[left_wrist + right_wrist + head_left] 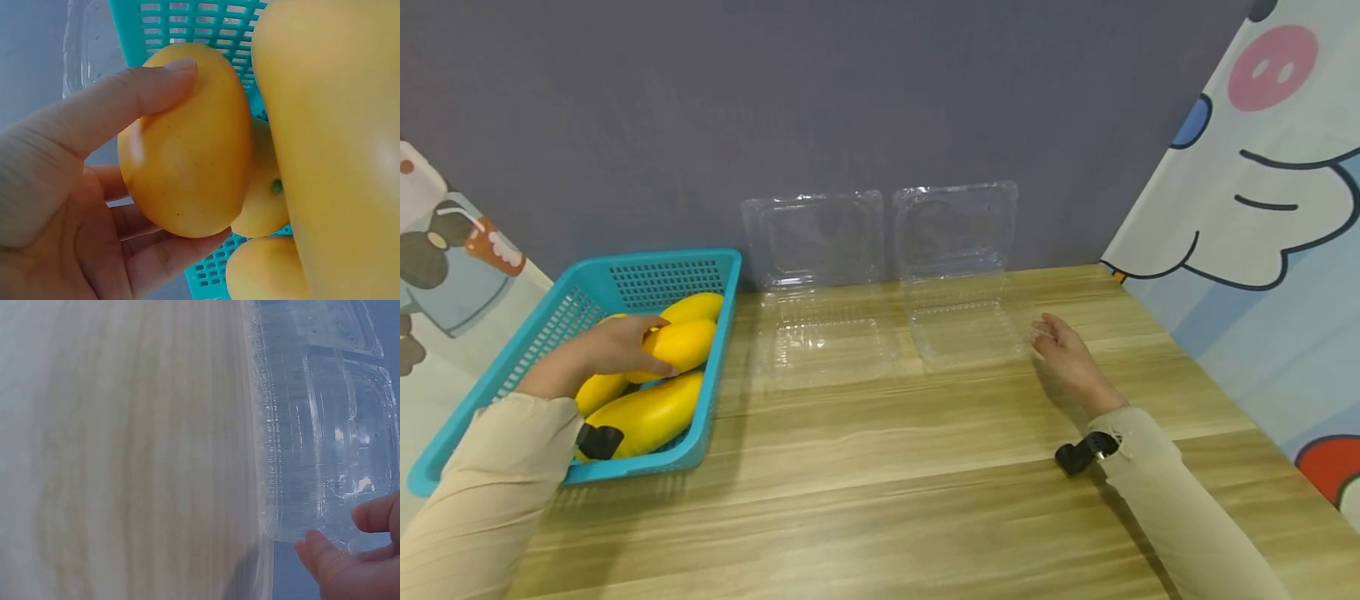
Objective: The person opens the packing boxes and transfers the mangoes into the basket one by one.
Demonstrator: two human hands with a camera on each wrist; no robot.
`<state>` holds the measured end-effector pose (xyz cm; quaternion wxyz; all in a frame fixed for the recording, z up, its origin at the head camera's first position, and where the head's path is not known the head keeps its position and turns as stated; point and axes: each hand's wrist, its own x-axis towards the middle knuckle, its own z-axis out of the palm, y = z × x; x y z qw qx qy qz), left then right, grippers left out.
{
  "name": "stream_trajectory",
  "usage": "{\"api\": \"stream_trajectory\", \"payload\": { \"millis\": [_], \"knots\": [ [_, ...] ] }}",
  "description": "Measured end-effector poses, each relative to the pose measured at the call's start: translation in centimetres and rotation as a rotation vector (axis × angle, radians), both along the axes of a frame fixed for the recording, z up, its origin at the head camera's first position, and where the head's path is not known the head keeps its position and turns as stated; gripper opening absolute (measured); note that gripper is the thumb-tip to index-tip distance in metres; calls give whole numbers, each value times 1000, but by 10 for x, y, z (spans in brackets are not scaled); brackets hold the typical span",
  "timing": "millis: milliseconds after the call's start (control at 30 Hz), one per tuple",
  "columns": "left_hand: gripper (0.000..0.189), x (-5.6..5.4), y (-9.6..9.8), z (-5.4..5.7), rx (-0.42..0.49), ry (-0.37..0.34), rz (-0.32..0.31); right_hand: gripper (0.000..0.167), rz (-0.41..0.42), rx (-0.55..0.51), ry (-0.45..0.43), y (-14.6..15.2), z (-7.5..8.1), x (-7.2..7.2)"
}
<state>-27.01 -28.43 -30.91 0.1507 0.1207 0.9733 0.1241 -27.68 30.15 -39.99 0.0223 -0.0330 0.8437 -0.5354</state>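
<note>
In the head view my left hand (621, 346) is inside a teal basket (733, 275), gripping a yellow mango (685, 343). The left wrist view shows the thumb over the top of this mango (194, 144) and the other fingers curled beneath it. Two clear plastic clamshell boxes stand side by side with their lids raised: a left box (827, 350) and a right box (966, 329). At the right box's outer edge, my right hand (1066, 354) pinches the plastic rim between thumb and finger. Both boxes hold nothing.
More yellow mangoes lie in the basket, including a large one (651, 417) near its front. The boxes stand on a wood-grain table (880, 500), with raised lids near a grey wall (880, 108). Cartoon-printed cloth (1262, 208) hangs along the right side.
</note>
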Motion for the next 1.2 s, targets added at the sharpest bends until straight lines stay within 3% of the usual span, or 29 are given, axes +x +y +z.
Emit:
{"api": "stream_trajectory", "payload": {
  "millis": [300, 733, 1200],
  "knots": [
    [92, 2, 7, -3, -38, 2, -30, 58, 9, 6, 22, -2, 4, -2],
    [95, -3, 6, -13, -55, -14, -20, 58, 11, 17, 11, -2, 1, -1],
    [90, -3, 10, -17, -88, -32, -23, 57, 8, 8, 11, -3, 0, -1]
  ]
}}
